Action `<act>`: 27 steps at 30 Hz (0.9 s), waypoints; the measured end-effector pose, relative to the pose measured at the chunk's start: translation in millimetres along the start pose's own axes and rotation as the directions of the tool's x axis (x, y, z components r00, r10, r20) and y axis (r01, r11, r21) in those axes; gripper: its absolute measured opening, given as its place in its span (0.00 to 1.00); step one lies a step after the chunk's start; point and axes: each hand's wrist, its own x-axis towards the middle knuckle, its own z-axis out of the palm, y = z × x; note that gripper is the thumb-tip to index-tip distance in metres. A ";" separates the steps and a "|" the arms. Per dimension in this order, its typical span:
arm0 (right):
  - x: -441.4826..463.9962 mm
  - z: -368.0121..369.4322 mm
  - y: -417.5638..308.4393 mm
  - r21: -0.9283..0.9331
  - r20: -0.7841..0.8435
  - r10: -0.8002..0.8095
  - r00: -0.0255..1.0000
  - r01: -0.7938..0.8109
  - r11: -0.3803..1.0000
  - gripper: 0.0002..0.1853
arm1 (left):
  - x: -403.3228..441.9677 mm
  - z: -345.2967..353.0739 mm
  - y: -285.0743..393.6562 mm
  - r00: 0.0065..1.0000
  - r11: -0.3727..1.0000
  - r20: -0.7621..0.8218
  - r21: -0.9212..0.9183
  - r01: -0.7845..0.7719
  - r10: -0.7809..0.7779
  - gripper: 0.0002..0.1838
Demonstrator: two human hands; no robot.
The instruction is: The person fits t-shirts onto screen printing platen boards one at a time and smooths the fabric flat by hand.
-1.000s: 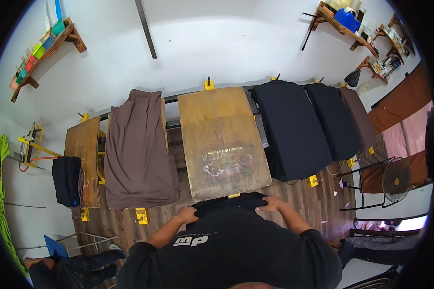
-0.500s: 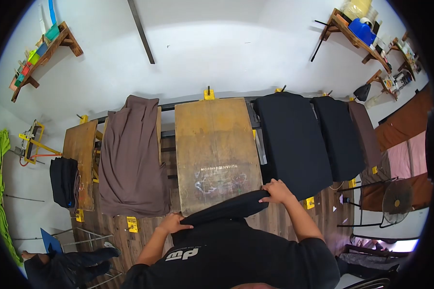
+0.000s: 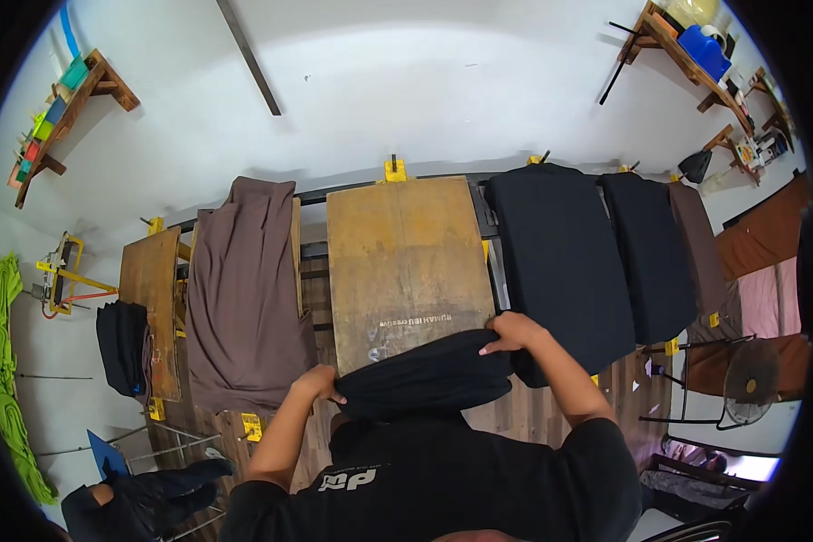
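Black cloth [image 3: 425,375]: located at the near end of the central wooden board [image 3: 406,262], lying across its width and hiding that end; whether the board sits inside the cloth or only beneath it cannot be told. Left hand [image 3: 314,387]: closed on the left end of the cloth; right hand [image 3: 515,332]: closed on the upper right corner, set farther up the board than the left, so that the upper edge runs at a slant; the hands are well apart, one at each side, apparently to hold the cloth spread to the board's width. Brown cloth [image 3: 248,289] lies lengthwise to the left, and broad black fabric [image 3: 565,271] to the right, presumably laid so for flat support; yellow bracket [image 3: 395,170] stands at the far end of the central board, seemingly to fix it; folded dark pile [image 3: 122,348] rests by the near end of the leftmost board [image 3: 158,271], apart from the hands.
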 end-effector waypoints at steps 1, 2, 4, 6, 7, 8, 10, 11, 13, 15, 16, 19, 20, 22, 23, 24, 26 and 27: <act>3.2 -14.7 -0.2 0.019 0.004 0.013 1.000 -0.013 1.000 0.39 | 0.9 -9.4 0.3 1.000 1.000 0.003 -0.002 -0.003 0.003 0.37; 13.5 -23.7 9.8 0.042 -0.048 -0.013 0.999 0.015 0.999 0.39 | 1.6 -20.0 -0.1 0.998 0.998 -0.042 0.038 -0.048 0.050 0.38; 38.1 -44.7 30.1 0.050 -0.128 -0.051 0.991 0.058 0.997 0.37 | 13.6 -38.0 -9.2 0.989 0.996 -0.120 0.041 -0.084 0.088 0.41; 67.5 -73.8 44.8 0.039 -0.183 -0.069 0.981 0.078 0.996 0.36 | 26.4 -68.7 -21.2 0.976 0.996 -0.198 -0.006 -0.092 0.089 0.41; 86.9 -84.0 53.3 -0.010 -0.203 -0.071 0.977 0.070 0.998 0.36 | 27.5 -92.0 -21.6 0.983 0.995 -0.157 -0.022 -0.100 0.095 0.42; 101.4 -98.3 55.2 -0.023 -0.238 -0.092 0.967 0.089 0.996 0.37 | 27.2 -115.0 -19.1 0.988 0.996 -0.130 -0.010 -0.091 0.089 0.42; 133.7 -123.4 61.6 -0.116 -0.189 -0.119 0.975 0.098 0.988 0.37 | 42.2 -156.4 -20.9 0.994 0.998 -0.086 -0.027 0.061 -0.063 0.41; 149.4 -132.8 64.7 -0.150 -0.144 -0.097 0.985 0.076 0.986 0.38 | 50.9 -174.5 -25.9 0.990 0.998 -0.130 -0.027 0.054 -0.057 0.40; 174.3 -157.1 71.3 -0.088 -0.082 -0.183 0.980 0.176 0.980 0.39 | 83.7 -203.8 -56.0 0.964 0.999 -0.263 0.048 -0.020 0.032 0.40; 199.1 -176.6 79.9 -0.139 -0.077 -0.082 0.994 0.071 0.988 0.39 | 97.9 -236.0 -66.0 0.958 0.996 -0.284 -0.089 0.000 -0.026 0.42; 205.8 -189.5 77.5 -0.144 -0.059 -0.045 0.997 0.037 0.989 0.39 | 94.2 -254.7 -59.7 0.968 0.951 -0.194 -0.295 0.097 -0.159 0.44; 225.4 -218.9 99.3 -0.010 -0.297 -0.187 0.937 0.192 0.981 0.42 | 116.4 -294.7 -65.0 0.984 0.789 0.035 -0.593 0.162 -0.176 0.38; 237.8 -232.0 107.8 0.003 -0.203 -0.001 0.979 0.002 1.000 0.42 | 113.0 -306.6 -58.7 0.961 0.711 -0.048 -0.683 0.169 -0.274 0.30; 249.0 -240.4 113.2 0.041 -0.421 -0.062 0.905 0.088 0.995 0.43 | 125.9 -332.4 -71.2 0.955 0.626 -0.214 -0.779 -0.040 -0.204 0.27; 261.4 -252.9 115.9 0.282 -0.306 0.139 0.942 -0.050 0.958 0.41 | 133.3 -340.0 -75.3 0.922 0.545 -0.317 -0.825 -0.152 -0.223 0.20; 274.9 -252.0 118.5 0.286 -0.307 0.139 0.941 -0.048 0.957 0.41 | 140.7 -349.4 -74.1 0.886 0.459 -0.347 -0.870 -0.181 -0.308 0.16; 300.1 -249.8 124.4 0.413 -0.588 0.261 0.766 0.007 0.911 0.40 | 153.7 -370.4 -74.1 0.823 0.403 -0.398 -0.886 -0.229 -0.406 0.07; 309.0 -249.2 126.5 0.414 -0.586 0.263 0.766 0.004 0.910 0.40 | 162.7 -377.3 -74.9 0.824 0.402 -0.396 -0.887 -0.228 -0.405 0.07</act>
